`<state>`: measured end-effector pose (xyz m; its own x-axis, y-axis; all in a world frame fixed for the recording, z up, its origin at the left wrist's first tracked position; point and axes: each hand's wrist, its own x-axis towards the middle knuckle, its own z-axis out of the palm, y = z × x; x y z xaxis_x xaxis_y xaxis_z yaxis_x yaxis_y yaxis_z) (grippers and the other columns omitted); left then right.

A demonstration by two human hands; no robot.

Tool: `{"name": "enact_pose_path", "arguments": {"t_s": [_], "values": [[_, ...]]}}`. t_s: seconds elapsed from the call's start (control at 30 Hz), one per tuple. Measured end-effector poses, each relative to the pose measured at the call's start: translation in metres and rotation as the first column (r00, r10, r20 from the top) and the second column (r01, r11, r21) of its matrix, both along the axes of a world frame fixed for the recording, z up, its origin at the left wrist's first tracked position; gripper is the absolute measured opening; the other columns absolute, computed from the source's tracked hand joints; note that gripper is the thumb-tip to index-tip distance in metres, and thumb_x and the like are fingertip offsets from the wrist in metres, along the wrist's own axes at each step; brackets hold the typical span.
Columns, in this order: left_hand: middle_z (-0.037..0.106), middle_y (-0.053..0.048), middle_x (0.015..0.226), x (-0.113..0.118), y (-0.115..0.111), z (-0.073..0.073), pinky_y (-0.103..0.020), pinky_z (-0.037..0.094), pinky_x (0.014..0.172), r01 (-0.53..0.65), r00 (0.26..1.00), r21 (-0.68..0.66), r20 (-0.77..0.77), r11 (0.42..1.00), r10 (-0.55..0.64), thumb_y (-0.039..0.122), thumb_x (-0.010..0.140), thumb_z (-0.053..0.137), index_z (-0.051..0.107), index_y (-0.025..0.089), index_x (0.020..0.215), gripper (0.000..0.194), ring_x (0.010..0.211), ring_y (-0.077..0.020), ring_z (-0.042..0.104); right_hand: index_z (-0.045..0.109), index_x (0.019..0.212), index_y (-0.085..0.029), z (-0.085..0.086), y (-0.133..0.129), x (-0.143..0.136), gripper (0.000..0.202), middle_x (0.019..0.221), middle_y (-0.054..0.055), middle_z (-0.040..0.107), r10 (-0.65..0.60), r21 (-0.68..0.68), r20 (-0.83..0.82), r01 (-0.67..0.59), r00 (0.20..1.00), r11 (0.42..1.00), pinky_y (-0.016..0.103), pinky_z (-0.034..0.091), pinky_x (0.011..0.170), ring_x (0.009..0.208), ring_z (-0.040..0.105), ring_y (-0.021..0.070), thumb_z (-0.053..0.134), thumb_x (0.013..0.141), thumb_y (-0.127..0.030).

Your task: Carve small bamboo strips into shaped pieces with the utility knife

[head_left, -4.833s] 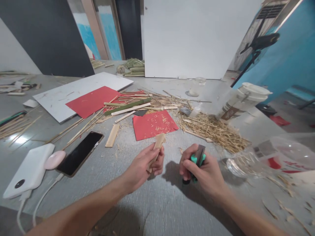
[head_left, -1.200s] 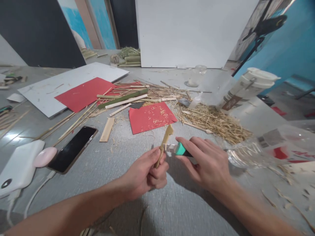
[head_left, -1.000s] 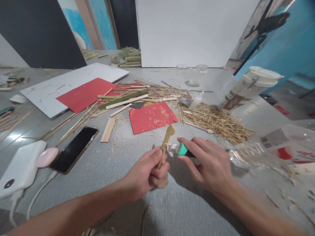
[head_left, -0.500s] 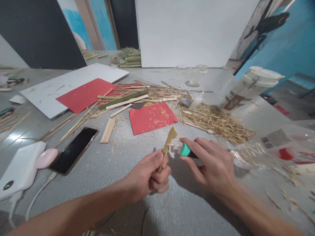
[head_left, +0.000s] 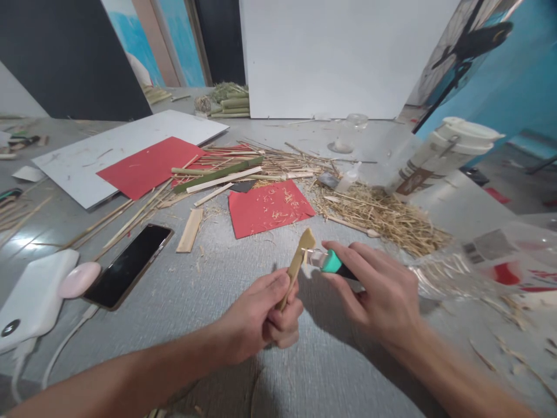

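Observation:
My left hand [head_left: 267, 313] is closed around the lower end of a flat bamboo piece [head_left: 299, 256], which stands tilted up out of the fist with a notched, shaped top. In my right hand [head_left: 376, 290] is a box cutter [head_left: 334, 263] with a green and black handle. Its blade [head_left: 314, 257] meets the right edge of the bamboo, where a small pale shaving curls out. Beyond the hands lies a red sheet [head_left: 274, 209] sprinkled with thin shavings.
Bamboo strips [head_left: 226, 174] and a heap of dry straw [head_left: 383, 217] lie farther back. To the left are a phone [head_left: 130, 267], a white power bank [head_left: 39, 296] and a flat bamboo slat [head_left: 190, 230]. A clear plastic bottle [head_left: 491, 255] lies at right, near a lidded jar [head_left: 439, 157].
The box cutter and my right hand have shifted slightly right and down, with the blade's angle changed. A small shaving now stands out from the bamboo's edge.

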<state>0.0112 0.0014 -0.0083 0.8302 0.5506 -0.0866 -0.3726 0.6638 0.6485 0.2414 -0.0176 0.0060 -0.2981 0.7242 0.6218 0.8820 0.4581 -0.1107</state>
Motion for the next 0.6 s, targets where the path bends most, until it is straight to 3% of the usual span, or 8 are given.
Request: {"name": "enact_pose_path", "arguments": {"t_s": [0.13, 0.3, 0.47, 0.6], "values": [[0.023, 0.014, 0.053, -0.0014, 0.0013, 0.0021, -0.02, 0.019, 0.044, 0.048, 0.999, -0.051, 0.004, 0.998, -0.048, 0.056, 0.108, 0.057, 0.043, 0.024, 0.085, 0.042, 0.042, -0.0065, 0.007, 0.069, 0.13, -0.016, 0.0022, 0.0037, 0.0037, 0.031, 0.085, 0.005, 0.069, 0.031, -0.005, 0.002, -0.031, 1.0, 1.0, 0.032, 0.045, 0.067, 0.073, 0.064, 0.0199, 0.059, 0.109, -0.038], [0.022, 0.014, 0.055, -0.0005, 0.0027, 0.0, -0.02, 0.018, 0.045, -0.02, 1.0, -0.014, -0.021, 1.0, 0.02, 0.053, 0.107, 0.058, 0.043, 0.023, 0.084, 0.041, 0.044, -0.0066, 0.008, 0.068, 0.131, -0.014, 0.0038, 0.0057, 0.0064, 0.033, 0.086, 0.004, 0.069, 0.106, -0.113, -0.053, -0.111, 0.993, 0.987, 0.03, 0.047, 0.064, 0.073, 0.066, 0.0185, 0.057, 0.11, -0.037], [0.023, 0.015, 0.055, 0.0008, 0.005, -0.0037, -0.02, 0.018, 0.045, -0.092, 0.995, -0.015, -0.05, 0.996, 0.092, 0.053, 0.107, 0.06, 0.047, 0.022, 0.089, 0.037, 0.044, -0.0062, 0.009, 0.064, 0.131, -0.016, 0.0071, 0.0035, 0.0058, 0.034, 0.084, 0.003, 0.071, 0.257, -0.22, -0.077, -0.268, 0.963, 0.938, 0.028, 0.047, 0.06, 0.065, 0.066, 0.0163, 0.051, 0.111, -0.04], [0.025, 0.014, 0.056, -0.0003, 0.0066, -0.0052, -0.02, 0.017, 0.046, -0.121, 0.988, 0.009, -0.095, 0.993, 0.122, 0.051, 0.107, 0.059, 0.049, 0.021, 0.09, 0.036, 0.045, -0.006, 0.009, 0.063, 0.113, -0.02, 0.0085, 0.0038, 0.0073, 0.022, 0.074, -0.001, 0.068, 0.204, -0.255, -0.181, -0.246, 0.962, 0.935, 0.027, 0.04, 0.055, 0.053, 0.056, 0.0128, 0.049, 0.111, -0.036]]}}
